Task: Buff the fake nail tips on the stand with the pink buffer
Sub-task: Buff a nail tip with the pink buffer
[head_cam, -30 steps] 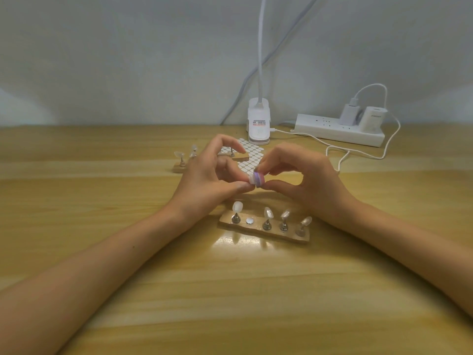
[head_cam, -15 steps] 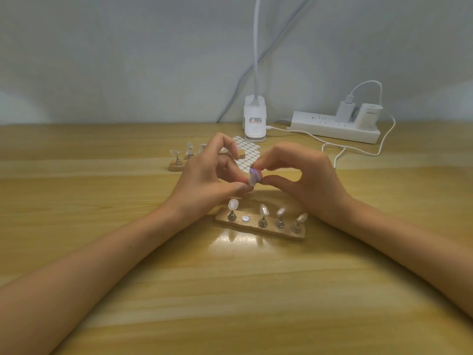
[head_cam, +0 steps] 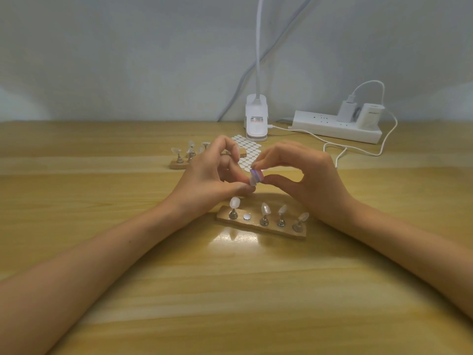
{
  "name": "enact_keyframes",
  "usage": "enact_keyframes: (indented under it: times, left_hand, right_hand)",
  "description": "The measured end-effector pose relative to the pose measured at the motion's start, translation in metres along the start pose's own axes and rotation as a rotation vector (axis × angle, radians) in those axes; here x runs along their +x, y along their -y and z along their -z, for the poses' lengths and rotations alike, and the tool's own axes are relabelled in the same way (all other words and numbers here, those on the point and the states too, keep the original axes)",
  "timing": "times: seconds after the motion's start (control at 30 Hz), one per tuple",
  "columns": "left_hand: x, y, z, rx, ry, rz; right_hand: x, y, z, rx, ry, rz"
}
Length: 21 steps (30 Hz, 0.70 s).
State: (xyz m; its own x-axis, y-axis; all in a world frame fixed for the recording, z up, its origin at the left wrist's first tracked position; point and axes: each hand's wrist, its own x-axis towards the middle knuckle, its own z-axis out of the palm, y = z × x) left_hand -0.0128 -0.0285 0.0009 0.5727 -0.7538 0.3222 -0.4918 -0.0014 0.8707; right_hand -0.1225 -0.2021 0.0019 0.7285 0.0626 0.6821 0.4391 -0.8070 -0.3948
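A wooden stand lies on the table in front of me, with several clear nail tips upright on metal pegs and one bare round magnet spot. Above it, my left hand pinches a nail tip on its peg between thumb and fingers. My right hand holds the small pink buffer between thumb and forefinger, its face pressed against that nail tip.
A second wooden stand with nail tips sits behind my left hand. A sheet of white adhesive tabs, a white clip lamp base and a power strip with chargers and cables stand near the wall.
Both hands stay together above the stand, with the buffer shifting slightly against the nail tip. The view has shifted a little; nothing else moved.
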Motion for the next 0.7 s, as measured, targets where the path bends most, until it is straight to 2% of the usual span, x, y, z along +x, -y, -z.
enact_keyframes:
  times: [0.1, 0.2, 0.33, 0.47, 0.6, 0.7]
  left_hand:
    - [-0.0006, -0.0011, -0.0006, -0.010, 0.012, -0.005]
    - [-0.0007, -0.0010, -0.0004, -0.008, 0.008, 0.005]
    - [0.0001, -0.0007, -0.0007, -0.025, 0.001, 0.008]
    - [-0.0003, 0.0021, 0.0003, -0.032, -0.011, 0.009]
    - [0.0003, 0.0051, 0.0020, -0.056, -0.049, 0.033]
    - [0.0017, 0.0061, 0.0042, -0.108, -0.117, 0.063]
  right_hand:
    - [0.0000, -0.0007, 0.0013, 0.010, 0.051, -0.067]
    - [-0.0007, -0.0007, 0.0010, -0.035, 0.006, -0.005]
    - [-0.0013, 0.0006, 0.0007, -0.008, -0.030, -0.020]
    - [-0.0011, -0.0010, 0.0014, -0.055, 0.042, -0.078]
    - [0.0005, -0.0039, 0.0031, -0.085, 0.024, -0.114]
    - [-0.0019, -0.0079, 0.0041, -0.136, 0.103, -0.171]
